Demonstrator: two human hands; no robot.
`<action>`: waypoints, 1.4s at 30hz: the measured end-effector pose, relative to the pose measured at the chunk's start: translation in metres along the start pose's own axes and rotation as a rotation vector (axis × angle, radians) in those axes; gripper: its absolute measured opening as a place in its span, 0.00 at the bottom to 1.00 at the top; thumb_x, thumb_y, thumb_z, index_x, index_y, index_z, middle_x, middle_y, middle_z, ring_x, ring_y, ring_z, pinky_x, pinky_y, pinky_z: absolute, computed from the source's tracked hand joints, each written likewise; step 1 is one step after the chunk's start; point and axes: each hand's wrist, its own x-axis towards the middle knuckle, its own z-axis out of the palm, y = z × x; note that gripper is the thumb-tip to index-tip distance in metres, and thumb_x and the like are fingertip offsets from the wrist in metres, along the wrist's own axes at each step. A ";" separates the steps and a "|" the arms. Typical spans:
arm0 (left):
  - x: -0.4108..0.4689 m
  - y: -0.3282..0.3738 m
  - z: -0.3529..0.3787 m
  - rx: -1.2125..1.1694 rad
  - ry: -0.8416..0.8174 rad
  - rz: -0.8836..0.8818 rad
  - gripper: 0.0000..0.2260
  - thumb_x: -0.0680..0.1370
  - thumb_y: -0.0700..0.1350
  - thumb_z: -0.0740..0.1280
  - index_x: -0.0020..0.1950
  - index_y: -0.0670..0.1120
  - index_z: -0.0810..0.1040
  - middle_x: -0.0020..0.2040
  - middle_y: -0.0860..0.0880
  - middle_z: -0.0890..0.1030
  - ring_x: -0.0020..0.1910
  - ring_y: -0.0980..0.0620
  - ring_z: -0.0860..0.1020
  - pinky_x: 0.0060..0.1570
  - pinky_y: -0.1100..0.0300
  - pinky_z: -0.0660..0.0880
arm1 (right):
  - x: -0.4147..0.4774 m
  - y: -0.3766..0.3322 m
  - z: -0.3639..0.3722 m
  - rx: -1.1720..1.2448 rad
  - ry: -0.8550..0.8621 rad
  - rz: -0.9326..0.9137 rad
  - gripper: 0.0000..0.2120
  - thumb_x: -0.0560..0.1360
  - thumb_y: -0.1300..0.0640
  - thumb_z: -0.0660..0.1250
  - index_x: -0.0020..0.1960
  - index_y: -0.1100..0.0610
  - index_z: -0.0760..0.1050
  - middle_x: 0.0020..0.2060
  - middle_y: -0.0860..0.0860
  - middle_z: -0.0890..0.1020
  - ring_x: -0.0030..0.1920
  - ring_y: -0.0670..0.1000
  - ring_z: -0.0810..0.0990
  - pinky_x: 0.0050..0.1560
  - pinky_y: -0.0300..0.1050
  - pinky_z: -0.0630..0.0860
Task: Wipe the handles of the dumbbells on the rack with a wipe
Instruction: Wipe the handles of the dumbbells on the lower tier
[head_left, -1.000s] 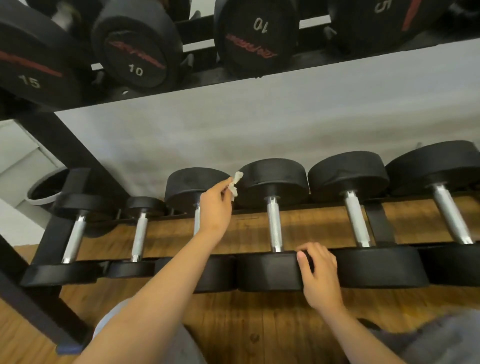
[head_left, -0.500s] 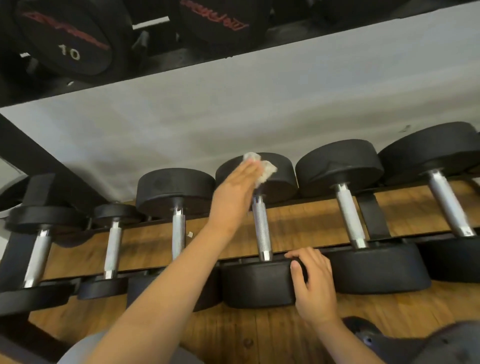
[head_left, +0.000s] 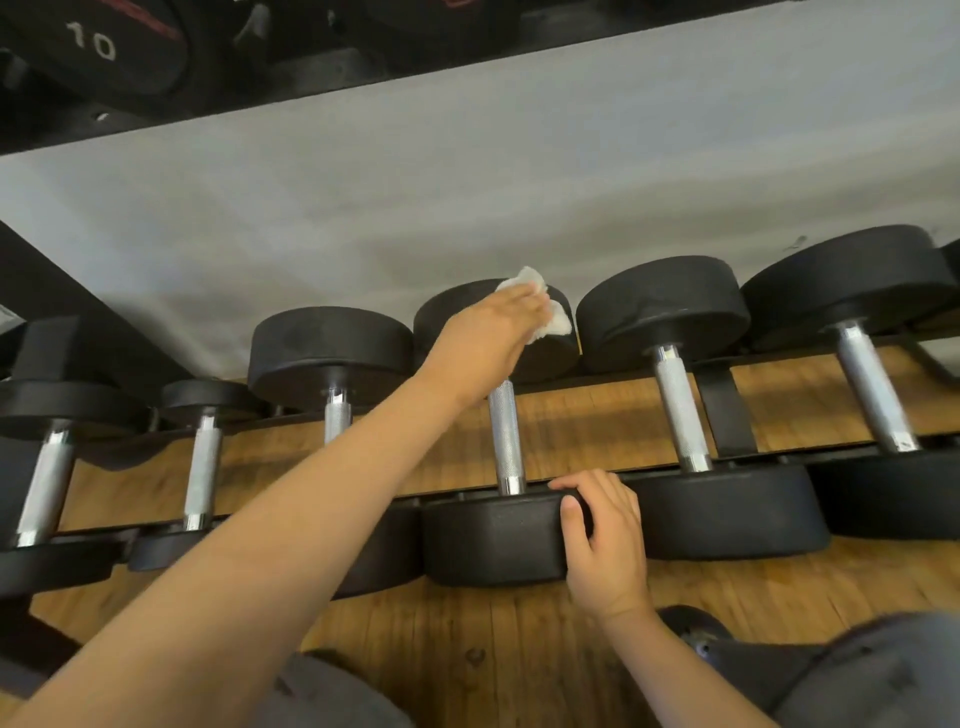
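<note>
Grey wall (head_left: 467, 182) and wooden floor (head_left: 467, 649) frame the low rack (head_left: 730, 410). Near its middle, your left hand (head_left: 493, 338) grips the crumpled white wipe (head_left: 543, 312) and presses it on one dumbbell's far head (head_left: 550, 356), at twelve o'clock from the knurled handle (head_left: 506, 436), likely ready to drag down the steel in one stroke. Your right hand (head_left: 605, 540) curls over the near head (head_left: 493, 543) at six o'clock, thumb on its face, probably to stop the weight rolling. Neighbouring dumbbells (head_left: 680, 410) lie at three and nine o'clock.
</note>
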 end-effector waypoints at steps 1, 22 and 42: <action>0.010 0.002 0.001 0.049 -0.071 0.044 0.19 0.78 0.35 0.64 0.69 0.46 0.75 0.70 0.46 0.73 0.69 0.48 0.73 0.64 0.51 0.75 | -0.001 0.000 0.000 -0.003 -0.008 0.003 0.15 0.77 0.47 0.52 0.49 0.50 0.76 0.44 0.42 0.76 0.50 0.44 0.74 0.55 0.32 0.64; -0.064 0.006 0.031 -0.484 0.537 -0.475 0.18 0.79 0.36 0.66 0.69 0.43 0.75 0.71 0.47 0.74 0.72 0.55 0.68 0.73 0.63 0.61 | 0.001 -0.003 0.002 -0.013 0.009 0.002 0.12 0.77 0.48 0.52 0.47 0.46 0.73 0.43 0.37 0.74 0.51 0.38 0.72 0.54 0.27 0.62; -0.084 0.010 0.026 -0.794 0.221 -1.230 0.11 0.81 0.42 0.63 0.56 0.41 0.84 0.52 0.43 0.83 0.56 0.45 0.79 0.49 0.62 0.70 | 0.008 -0.013 -0.008 0.039 -0.151 0.171 0.12 0.80 0.46 0.55 0.46 0.48 0.75 0.43 0.40 0.76 0.52 0.37 0.71 0.60 0.42 0.63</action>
